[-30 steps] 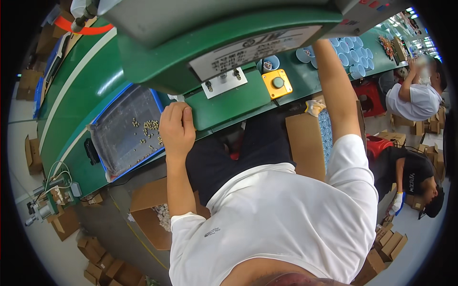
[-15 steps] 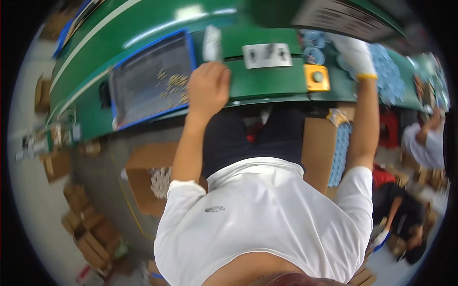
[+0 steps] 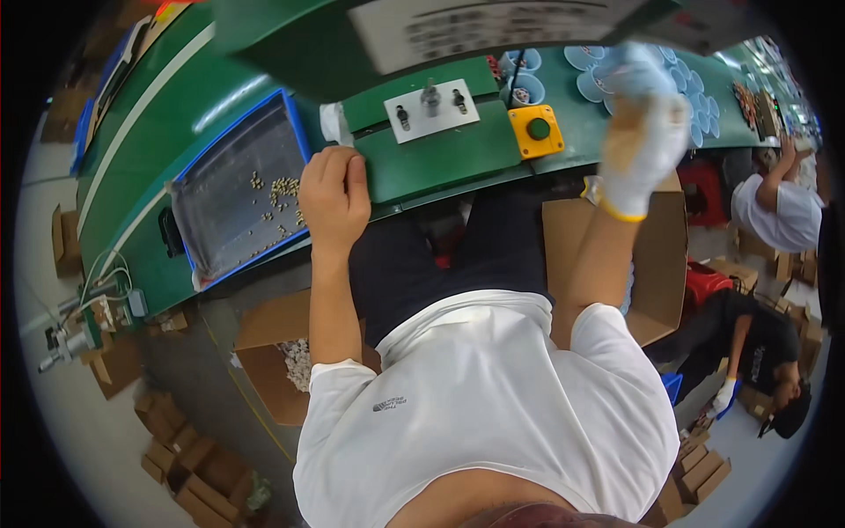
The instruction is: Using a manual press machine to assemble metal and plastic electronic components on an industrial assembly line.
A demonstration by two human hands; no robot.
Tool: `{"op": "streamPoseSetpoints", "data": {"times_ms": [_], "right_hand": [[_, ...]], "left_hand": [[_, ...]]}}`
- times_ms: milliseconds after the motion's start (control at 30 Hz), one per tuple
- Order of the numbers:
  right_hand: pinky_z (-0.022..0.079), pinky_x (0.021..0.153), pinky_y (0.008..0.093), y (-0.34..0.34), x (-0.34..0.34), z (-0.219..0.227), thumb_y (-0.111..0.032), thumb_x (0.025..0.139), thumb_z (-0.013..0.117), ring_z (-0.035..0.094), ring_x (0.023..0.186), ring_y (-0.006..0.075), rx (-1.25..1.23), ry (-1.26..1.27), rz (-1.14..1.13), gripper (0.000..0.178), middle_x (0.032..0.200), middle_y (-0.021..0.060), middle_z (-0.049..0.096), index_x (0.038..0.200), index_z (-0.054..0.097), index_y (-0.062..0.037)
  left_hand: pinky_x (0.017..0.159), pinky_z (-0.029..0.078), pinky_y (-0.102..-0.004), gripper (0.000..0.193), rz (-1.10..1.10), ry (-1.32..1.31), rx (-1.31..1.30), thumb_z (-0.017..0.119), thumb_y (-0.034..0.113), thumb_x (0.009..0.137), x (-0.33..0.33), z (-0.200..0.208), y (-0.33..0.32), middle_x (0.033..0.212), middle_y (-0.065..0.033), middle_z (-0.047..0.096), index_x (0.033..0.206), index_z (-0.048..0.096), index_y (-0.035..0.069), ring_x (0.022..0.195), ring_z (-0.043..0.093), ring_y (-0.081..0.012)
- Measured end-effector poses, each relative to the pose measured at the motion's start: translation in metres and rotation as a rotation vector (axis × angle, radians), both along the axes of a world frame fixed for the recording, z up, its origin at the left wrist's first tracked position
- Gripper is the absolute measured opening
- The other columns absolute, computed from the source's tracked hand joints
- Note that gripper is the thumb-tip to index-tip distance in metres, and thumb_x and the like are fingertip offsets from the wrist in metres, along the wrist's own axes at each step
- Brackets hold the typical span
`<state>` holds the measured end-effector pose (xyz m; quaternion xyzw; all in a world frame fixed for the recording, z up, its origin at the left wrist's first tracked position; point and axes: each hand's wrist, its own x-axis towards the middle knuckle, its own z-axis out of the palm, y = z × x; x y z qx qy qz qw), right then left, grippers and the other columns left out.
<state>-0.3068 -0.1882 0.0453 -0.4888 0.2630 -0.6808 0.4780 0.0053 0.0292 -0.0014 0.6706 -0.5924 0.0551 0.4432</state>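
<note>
My left hand (image 3: 336, 198), bare, rests at the bench edge between a blue-rimmed tray (image 3: 297, 123) and a green machine base (image 3: 440, 158). Its fingers are curled in; whatever they might hold is hidden. In a white glove with a yellow cuff, my right hand (image 3: 651, 145) is raised at the right, smeared by motion. A light blue cup (image 3: 641, 69) appears to be in its fingers, too blurred for detail. On the base, a white plate (image 3: 431, 112) carries a metal pin between two dark fittings. Small brass-coloured parts (image 3: 283, 189) lie in the tray.
A yellow box with a dark green button (image 3: 538, 130) sits right of the base. Light blue cups (image 3: 700, 101) crowd the bench beyond. The green machine head (image 3: 299, 44) overhangs the plate. Open cartons (image 3: 273, 387) flank my legs; co-workers (image 3: 766, 352) are at the right.
My right hand has come back toward me from among the blue cups, with a light blue cup apparently in it. The view has shifted; my left hand stays by the tray.
</note>
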Motion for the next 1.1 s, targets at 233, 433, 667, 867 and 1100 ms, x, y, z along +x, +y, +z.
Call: {"op": "streamPoseSetpoints", "data": {"times_ms": [233,433,667,867,1100], "right_hand": [[0.062,0.096,0.0372,0.065,0.114,0.011,-0.022,0.076,0.098,0.077,0.107,0.0237,-0.165,0.498,0.183,0.064,0.116,0.0126,0.077,0.131,0.071,-0.0037],[0.061,0.087,0.0427,0.053,0.128,0.016,-0.033,0.073,0.098,0.076,0.101,0.0321,-0.554,0.766,-0.160,0.064,0.107,0.0082,0.077,0.126,0.073,-0.0080],[0.059,0.096,0.0473,0.063,0.127,0.027,-0.034,0.069,0.100,0.074,0.105,0.0381,-0.385,0.788,0.044,0.072,0.115,0.0106,0.077,0.128,0.072,-0.0058],[0.060,0.080,0.0449,0.052,0.030,-0.049,-0.003,0.081,0.074,0.074,0.088,0.0388,-0.562,0.836,-0.235,0.028,0.097,0.0182,0.075,0.108,0.073,0.0025],[0.059,0.078,0.0474,0.019,0.027,-0.065,-0.005,0.085,0.079,0.073,0.083,0.0356,-0.876,0.779,-0.331,0.013,0.091,0.0113,0.076,0.098,0.075,-0.0028]], "left_hand": [[0.073,0.049,-0.0443,0.010,-0.009,0.024,0.022,0.066,0.007,0.102,-0.004,-0.004,-0.007,0.091,-0.0107,0.072,0.094,0.069,0.003,0.080,0.065,-0.0343],[0.073,0.049,-0.0437,0.011,0.011,-0.004,0.029,0.066,0.008,0.103,-0.006,-0.004,-0.006,0.092,-0.0099,0.073,0.094,0.070,0.003,0.081,0.065,-0.0335],[0.083,0.053,-0.0444,0.009,0.000,0.005,-0.037,0.065,0.005,0.103,-0.004,-0.007,0.001,0.100,-0.0134,0.075,0.097,0.071,0.001,0.090,0.069,-0.0346],[0.095,0.056,-0.0490,0.009,0.086,-0.116,-0.108,0.065,0.003,0.102,-0.003,-0.033,0.041,0.108,-0.0189,0.076,0.102,0.071,-0.004,0.105,0.071,-0.0398],[0.103,0.049,-0.0536,0.013,0.130,-0.288,-0.047,0.063,0.005,0.104,0.003,-0.025,0.028,0.101,-0.0185,0.074,0.101,0.073,-0.003,0.108,0.069,-0.0423]]}}
